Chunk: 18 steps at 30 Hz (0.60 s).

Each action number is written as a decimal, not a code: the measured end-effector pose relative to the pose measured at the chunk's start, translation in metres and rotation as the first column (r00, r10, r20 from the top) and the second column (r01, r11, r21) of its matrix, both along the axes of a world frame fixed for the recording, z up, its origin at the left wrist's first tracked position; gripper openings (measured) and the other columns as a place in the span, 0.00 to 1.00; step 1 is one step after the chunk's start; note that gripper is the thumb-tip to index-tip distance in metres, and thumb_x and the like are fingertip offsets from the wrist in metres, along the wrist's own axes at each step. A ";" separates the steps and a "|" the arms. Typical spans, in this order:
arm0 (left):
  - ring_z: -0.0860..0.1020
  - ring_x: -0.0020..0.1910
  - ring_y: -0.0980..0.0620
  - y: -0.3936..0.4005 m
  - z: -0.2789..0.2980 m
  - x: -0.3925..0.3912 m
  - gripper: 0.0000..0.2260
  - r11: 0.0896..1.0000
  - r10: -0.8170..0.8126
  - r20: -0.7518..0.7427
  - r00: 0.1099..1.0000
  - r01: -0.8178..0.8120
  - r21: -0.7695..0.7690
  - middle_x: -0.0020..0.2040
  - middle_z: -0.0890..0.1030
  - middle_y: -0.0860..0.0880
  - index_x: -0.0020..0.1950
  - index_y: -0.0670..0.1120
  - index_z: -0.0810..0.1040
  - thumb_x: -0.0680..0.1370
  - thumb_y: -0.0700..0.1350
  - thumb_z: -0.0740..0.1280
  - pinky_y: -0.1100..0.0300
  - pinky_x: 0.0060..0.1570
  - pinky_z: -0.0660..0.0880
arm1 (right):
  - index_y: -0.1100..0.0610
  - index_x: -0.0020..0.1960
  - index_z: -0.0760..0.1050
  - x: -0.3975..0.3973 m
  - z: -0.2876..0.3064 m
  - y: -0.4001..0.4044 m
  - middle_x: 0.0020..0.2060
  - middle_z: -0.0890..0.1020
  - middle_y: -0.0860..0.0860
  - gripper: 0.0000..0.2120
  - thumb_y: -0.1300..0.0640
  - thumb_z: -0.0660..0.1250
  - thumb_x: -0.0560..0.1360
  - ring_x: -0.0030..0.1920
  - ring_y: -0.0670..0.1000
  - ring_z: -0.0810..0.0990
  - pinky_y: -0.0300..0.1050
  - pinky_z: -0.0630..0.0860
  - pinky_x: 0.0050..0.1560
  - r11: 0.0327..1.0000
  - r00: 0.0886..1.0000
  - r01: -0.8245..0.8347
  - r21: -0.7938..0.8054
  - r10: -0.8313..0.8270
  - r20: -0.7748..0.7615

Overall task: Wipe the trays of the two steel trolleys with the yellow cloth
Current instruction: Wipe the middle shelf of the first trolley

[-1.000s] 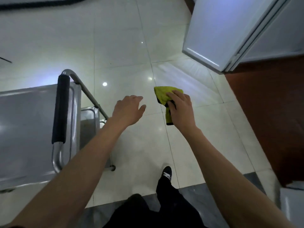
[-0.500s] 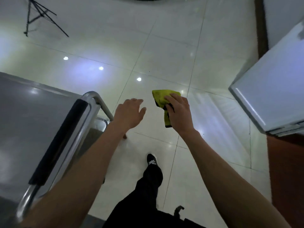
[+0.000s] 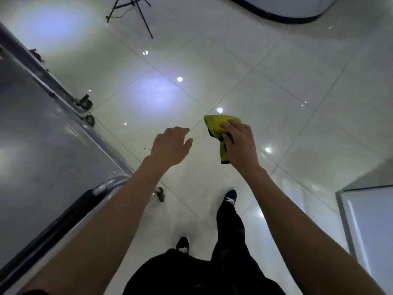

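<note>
Cloth is bunched in the right hand, ready for wiping; left hand hangs relaxed beside the trolley.

One crumpled yellow cloth sits in the right hand's grip. Two bare hands show; the left hand is beside that grip. One steel trolley tray lies left of it, two black shoes below, one black tripod beyond.
</note>
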State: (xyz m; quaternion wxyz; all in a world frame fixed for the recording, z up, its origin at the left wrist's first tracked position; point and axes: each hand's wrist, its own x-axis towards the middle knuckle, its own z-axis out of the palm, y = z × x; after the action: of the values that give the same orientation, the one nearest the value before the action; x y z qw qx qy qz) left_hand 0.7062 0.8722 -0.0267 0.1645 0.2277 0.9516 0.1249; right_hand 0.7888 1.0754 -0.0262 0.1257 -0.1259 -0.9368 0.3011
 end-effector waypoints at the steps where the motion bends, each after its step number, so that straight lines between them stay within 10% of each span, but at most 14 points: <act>1: 0.70 0.70 0.46 0.006 -0.004 -0.016 0.22 0.999 0.040 0.005 0.999 -0.040 0.001 0.73 0.71 0.50 0.77 0.52 0.67 0.84 0.56 0.56 0.47 0.67 0.68 | 0.57 0.63 0.79 -0.023 -0.003 0.009 0.64 0.78 0.55 0.14 0.64 0.64 0.78 0.63 0.61 0.71 0.59 0.70 0.64 0.999 0.999 -0.048 0.002 0.048 -0.002; 9: 0.68 0.72 0.46 0.023 -0.014 -0.103 0.23 0.900 0.436 0.063 0.898 -0.433 -0.055 0.75 0.69 0.50 0.78 0.52 0.65 0.84 0.57 0.55 0.47 0.69 0.67 | 0.59 0.63 0.79 -0.197 -0.016 0.051 0.63 0.78 0.56 0.14 0.66 0.63 0.79 0.62 0.62 0.73 0.58 0.71 0.62 0.891 0.891 -0.454 -0.004 0.454 0.024; 18: 0.72 0.69 0.46 -0.013 -0.037 -0.160 0.22 0.590 0.805 0.093 0.586 -0.807 -0.023 0.72 0.73 0.48 0.76 0.51 0.68 0.84 0.56 0.58 0.47 0.67 0.70 | 0.59 0.63 0.79 -0.345 -0.035 -0.029 0.64 0.77 0.57 0.14 0.65 0.64 0.78 0.63 0.62 0.72 0.59 0.70 0.63 0.578 0.574 -0.816 -0.034 0.815 0.077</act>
State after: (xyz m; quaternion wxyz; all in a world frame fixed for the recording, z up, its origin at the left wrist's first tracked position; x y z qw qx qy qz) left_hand 0.5462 0.8593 -0.0640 0.1319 -0.2323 0.9413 0.2064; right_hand 0.4442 1.0460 -0.0610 -0.0660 0.3065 -0.8951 0.3170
